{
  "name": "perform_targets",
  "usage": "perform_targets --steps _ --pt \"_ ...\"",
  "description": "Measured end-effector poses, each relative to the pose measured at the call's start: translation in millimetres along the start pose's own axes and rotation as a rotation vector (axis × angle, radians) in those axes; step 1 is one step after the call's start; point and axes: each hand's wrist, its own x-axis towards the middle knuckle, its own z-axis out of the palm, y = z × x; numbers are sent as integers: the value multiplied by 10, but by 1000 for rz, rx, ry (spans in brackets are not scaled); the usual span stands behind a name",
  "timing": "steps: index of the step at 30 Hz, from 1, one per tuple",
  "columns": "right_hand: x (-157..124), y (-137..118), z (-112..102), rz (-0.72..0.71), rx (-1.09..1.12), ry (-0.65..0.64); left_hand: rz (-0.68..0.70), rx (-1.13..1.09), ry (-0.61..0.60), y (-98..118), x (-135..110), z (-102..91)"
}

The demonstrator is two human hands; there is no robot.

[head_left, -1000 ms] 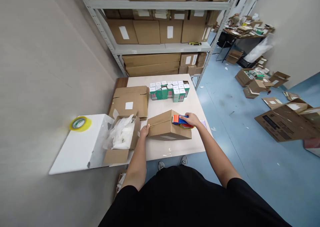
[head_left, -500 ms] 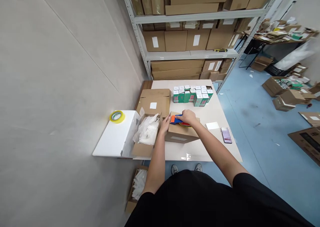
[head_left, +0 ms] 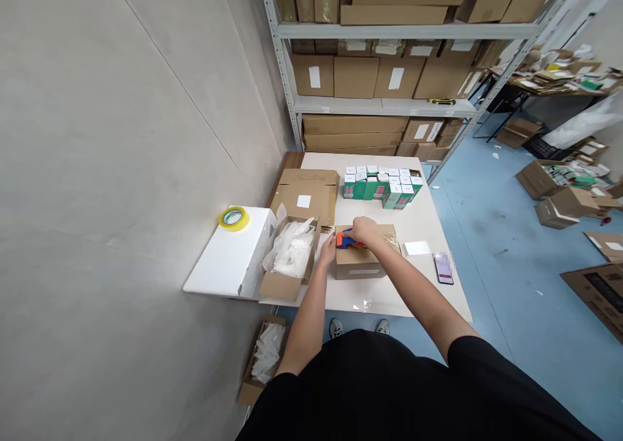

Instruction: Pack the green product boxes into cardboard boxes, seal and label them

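Observation:
A closed cardboard box (head_left: 360,271) sits on the table in front of me, with a strip of clear tape visible at the right of its top. My right hand (head_left: 365,229) grips a blue and orange tape dispenser (head_left: 342,240), its orange end close to the box's left top edge. Against the left end of the box rests my left hand (head_left: 328,249), fingers stretched out beside the dispenser's front. The tape roll is mostly hidden by the right hand.
Left of the box stands an open carton (head_left: 282,286) with white plastic bags. A yellow tape roll (head_left: 234,218) lies on a white block (head_left: 219,259). Behind are flattened cardboard (head_left: 311,188) and green-white small boxes (head_left: 392,196); at right, a phone (head_left: 443,269) and white paper (head_left: 417,248).
The box has turned so its front faces me more squarely, and both hands have moved with it. The dispenser remains at its left edge. My view has shifted slightly.

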Motion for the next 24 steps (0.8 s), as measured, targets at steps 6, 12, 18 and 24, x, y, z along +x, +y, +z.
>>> perform_targets --steps 6,12,18,24 --pt "26 118 50 -15 -8 -20 -20 -3 46 24 -70 108" --pt "38 361 -15 -7 -10 -29 -32 70 70 118 -48 89" --pt "-24 946 -123 7 -72 -3 -47 99 68 132 -44 71" --pt "-159 1956 -225 75 -116 26 -71 140 76 100 5 85"
